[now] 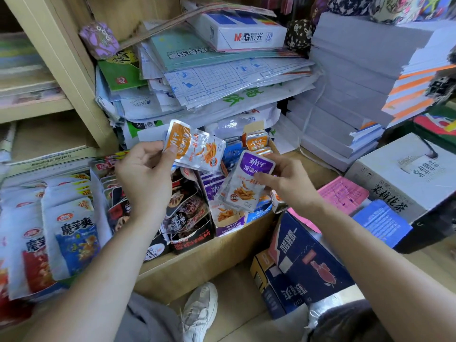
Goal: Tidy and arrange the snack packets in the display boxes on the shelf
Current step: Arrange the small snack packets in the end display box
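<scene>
My left hand (145, 174) pinches a small stack of silver snack packets with orange tops (195, 146), held up above the shelf. My right hand (286, 178) grips a silver packet with a purple top (246, 183) just over the purple display box (229, 225). That box holds several purple-topped packets standing upright. Behind it an orange-and-blue display box (256, 139) holds more small packets. A black display box (190, 233) with dark packets stands to the left of the purple one.
Large white-and-blue packets (71, 233) lie in rows at the left. Stacked papers and plastic sleeves (222, 77) rise behind the boxes, white paper reams (345, 95) at the right. Dark blue cartons (303, 262) and a white carton (404, 178) sit below the wooden shelf edge (209, 257).
</scene>
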{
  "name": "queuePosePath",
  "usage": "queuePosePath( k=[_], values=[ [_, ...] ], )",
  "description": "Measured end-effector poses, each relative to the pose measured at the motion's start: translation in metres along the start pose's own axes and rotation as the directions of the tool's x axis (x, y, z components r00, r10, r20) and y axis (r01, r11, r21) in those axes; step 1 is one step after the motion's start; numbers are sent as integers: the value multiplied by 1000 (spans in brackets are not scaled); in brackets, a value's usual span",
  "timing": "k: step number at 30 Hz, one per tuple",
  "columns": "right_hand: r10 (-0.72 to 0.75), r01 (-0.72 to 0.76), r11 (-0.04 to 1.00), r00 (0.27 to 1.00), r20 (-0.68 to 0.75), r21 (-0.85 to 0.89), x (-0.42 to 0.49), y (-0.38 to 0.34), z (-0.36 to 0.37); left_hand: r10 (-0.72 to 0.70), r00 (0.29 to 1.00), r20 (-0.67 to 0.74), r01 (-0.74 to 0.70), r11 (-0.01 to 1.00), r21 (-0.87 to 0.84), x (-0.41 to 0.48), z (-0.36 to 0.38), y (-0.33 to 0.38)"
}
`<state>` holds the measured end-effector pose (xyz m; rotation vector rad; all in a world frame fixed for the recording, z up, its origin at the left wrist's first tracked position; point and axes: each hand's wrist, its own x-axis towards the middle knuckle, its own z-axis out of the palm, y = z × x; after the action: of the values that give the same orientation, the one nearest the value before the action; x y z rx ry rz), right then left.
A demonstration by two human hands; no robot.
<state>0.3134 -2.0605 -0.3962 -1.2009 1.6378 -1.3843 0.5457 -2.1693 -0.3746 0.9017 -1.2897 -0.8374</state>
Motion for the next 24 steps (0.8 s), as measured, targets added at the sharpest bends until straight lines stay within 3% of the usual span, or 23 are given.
queuePosePath(
  k=[8,13,19,24],
  values=[
    [-141,175,929,982,125,-327,4,8,39,11,998,-68,-12,1000,-15,10,0,-7],
    [-270,235,885,962,-32,-401,-1,12,34,9,998,-67,-11,999,-37,11,-1,-4],
    [-312,147,847,916,-252,-512,11,14,-9,-43,999,18,44,996,-83,5,9,3],
    [-186,-32,806,934,-304,-591,28,27,-62,-12,989,147,17,999,-36,-10,28,6]
  ],
)
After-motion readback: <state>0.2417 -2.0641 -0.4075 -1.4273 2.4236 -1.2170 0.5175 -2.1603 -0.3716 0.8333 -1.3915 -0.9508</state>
